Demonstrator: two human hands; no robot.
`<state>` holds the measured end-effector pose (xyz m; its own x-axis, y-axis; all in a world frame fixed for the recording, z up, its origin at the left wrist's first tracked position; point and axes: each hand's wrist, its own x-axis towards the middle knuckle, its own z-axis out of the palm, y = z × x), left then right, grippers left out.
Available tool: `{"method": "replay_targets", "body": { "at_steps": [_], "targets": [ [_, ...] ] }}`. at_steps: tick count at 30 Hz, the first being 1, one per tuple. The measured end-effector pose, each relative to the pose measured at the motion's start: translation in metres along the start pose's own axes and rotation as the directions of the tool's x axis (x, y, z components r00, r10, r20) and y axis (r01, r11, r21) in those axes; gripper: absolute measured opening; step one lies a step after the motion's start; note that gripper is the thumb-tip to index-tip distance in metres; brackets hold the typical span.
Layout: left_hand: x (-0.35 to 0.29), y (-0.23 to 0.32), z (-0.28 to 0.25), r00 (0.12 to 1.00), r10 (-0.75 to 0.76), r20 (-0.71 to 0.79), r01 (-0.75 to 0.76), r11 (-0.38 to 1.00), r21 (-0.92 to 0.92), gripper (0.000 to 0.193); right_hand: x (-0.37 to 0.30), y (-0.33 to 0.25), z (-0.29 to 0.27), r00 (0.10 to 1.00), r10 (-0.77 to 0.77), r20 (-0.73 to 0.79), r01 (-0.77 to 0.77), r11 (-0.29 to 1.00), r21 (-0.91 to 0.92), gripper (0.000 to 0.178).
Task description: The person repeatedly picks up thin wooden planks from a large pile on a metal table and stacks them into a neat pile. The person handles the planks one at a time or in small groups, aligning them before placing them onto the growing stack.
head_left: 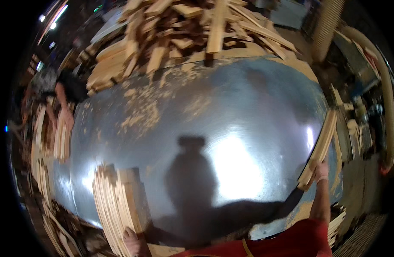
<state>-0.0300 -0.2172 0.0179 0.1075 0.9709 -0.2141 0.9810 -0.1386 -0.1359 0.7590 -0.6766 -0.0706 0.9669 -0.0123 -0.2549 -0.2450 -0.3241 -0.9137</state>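
Note:
My right hand (pixel 320 170) grips a few pale wooden strips (pixel 319 150) near their lower end, at the right edge of a shiny metal tabletop (pixel 265 107). They lie close together and slant up and away from me. At the lower left, my left hand (pixel 136 243) is closed against the near end of a stack of wooden strips (pixel 115 205). This stack stands on the table with its strips side by side. Part of my left hand's fingers is hidden by the wood.
Scrap wood (pixel 184 30) is heaped along the far side, with sawdust (pixel 141 109) before it. At the left, a co-worker's hand (pixel 66 119) is on another bundle of strips (pixel 62 141). A ribbed hose (pixel 327 32) rises at the far right.

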Motion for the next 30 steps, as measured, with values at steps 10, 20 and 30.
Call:
{"method": "replay_targets", "body": {
  "at_steps": [10, 20, 30],
  "targets": [
    [-0.006, -0.031, 0.01, 0.928, 0.308, -0.208, -0.338, 0.933, -0.125, 0.045, -0.396, -0.002, 0.213, 0.841, 0.066, 0.536, -0.034, 0.997, -0.07, 0.069],
    [-0.069, -0.197, 0.056, 0.822, -0.132, -0.555, -0.121, 0.91, -0.396, 0.061, -0.733, 0.007, 0.396, 0.241, -0.102, 0.965, 0.463, 0.886, -0.022, 0.091],
    [-0.122, -0.193, 0.117, 0.838, -0.088, 0.539, 0.216, -0.853, -0.475, 0.044, -0.702, 0.002, 0.408, 0.317, 0.05, 0.947, 0.277, 0.95, -0.143, 0.08]
  ]
}}
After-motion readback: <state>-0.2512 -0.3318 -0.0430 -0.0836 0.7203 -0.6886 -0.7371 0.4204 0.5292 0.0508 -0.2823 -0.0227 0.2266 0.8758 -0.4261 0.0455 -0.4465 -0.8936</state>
